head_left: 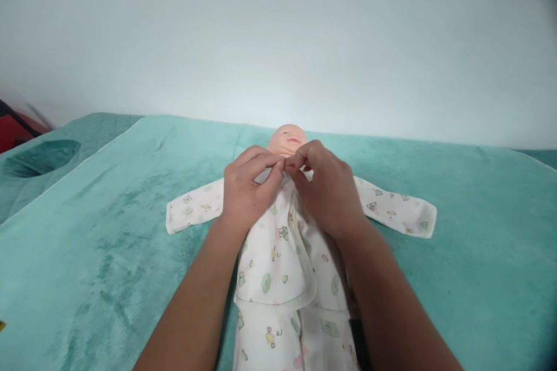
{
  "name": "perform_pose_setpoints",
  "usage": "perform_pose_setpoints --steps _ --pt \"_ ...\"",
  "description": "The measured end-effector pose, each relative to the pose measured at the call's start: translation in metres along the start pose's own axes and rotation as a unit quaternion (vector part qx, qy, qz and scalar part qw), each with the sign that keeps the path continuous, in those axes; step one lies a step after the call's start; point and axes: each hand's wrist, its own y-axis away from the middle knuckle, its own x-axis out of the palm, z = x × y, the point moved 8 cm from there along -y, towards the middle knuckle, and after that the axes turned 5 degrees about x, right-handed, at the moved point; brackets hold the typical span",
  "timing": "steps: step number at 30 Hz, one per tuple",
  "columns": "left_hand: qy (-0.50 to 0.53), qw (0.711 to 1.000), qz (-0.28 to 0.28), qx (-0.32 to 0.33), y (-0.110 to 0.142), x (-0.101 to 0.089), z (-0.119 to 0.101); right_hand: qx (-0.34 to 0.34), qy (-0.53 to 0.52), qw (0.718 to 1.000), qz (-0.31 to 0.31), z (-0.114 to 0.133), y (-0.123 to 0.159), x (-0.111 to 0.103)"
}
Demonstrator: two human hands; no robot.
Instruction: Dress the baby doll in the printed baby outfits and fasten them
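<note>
A baby doll point(288, 138) lies on its back, its head away from me. It wears a white printed baby jacket point(274, 261), with both sleeves stretched out sideways, over matching trousers point(270, 345). At the neckline, my left hand point(252, 185) pinches the jacket's front edge between thumb and index finger. Right beside it, my right hand point(324, 185) also pinches the collar, its fingertips almost meeting the left ones. Any fastener between the fingertips is hidden. Below the hands, one front panel overlaps the other and hangs loose.
A teal plush cover point(122, 243) spreads under the doll. At the far left is a padded piece with a round hole point(41, 157), and a red object point(15, 132) sits behind it. A white wall point(278, 40) rises at the back.
</note>
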Motion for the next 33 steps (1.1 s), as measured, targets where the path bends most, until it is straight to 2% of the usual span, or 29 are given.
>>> perform_pose_setpoints --steps 3,6,10,13,15,20,23,25,27,28,30,33 --pt "0.048 0.995 -0.016 -0.081 -0.001 -0.004 0.008 0.039 -0.083 0.996 -0.014 -0.009 0.000 0.002" --pt "0.082 0.985 -0.046 -0.141 0.001 -0.007 0.018 0.077 -0.206 0.974 -0.056 -0.019 0.000 -0.003" --pt "0.113 0.979 -0.053 -0.162 0.003 -0.004 0.024 0.049 -0.301 0.952 -0.039 -0.009 -0.002 -0.003" --pt "0.114 0.982 -0.026 -0.152 0.004 0.002 0.021 0.032 -0.308 0.951 0.007 0.000 -0.001 0.001" --pt "0.111 0.983 -0.007 -0.148 0.003 0.004 0.018 0.058 -0.316 0.947 0.017 -0.004 -0.001 0.002" --pt "0.143 0.975 0.008 -0.172 0.003 0.007 0.019 0.158 -0.341 0.926 -0.038 -0.029 -0.001 0.000" --pt "0.173 0.965 0.029 -0.196 0.005 0.013 0.022 0.166 -0.277 0.945 -0.061 -0.031 0.006 -0.006" --pt "0.185 0.957 0.043 -0.219 0.007 0.014 0.024 0.158 -0.188 0.969 -0.033 -0.025 0.016 -0.006" --pt "0.201 0.945 0.088 -0.242 0.008 0.015 0.023 0.134 -0.065 0.989 0.026 -0.016 0.030 -0.003" --pt "0.214 0.935 0.131 -0.250 0.009 0.017 0.021 0.117 -0.003 0.992 0.056 -0.011 0.037 -0.002" --pt "0.241 0.902 0.245 -0.263 0.013 0.021 0.013 0.089 0.095 0.986 0.108 -0.004 0.053 -0.002" --pt "0.245 0.844 0.392 -0.271 0.023 0.020 0.004 0.067 0.170 0.967 0.177 0.005 0.071 -0.002"
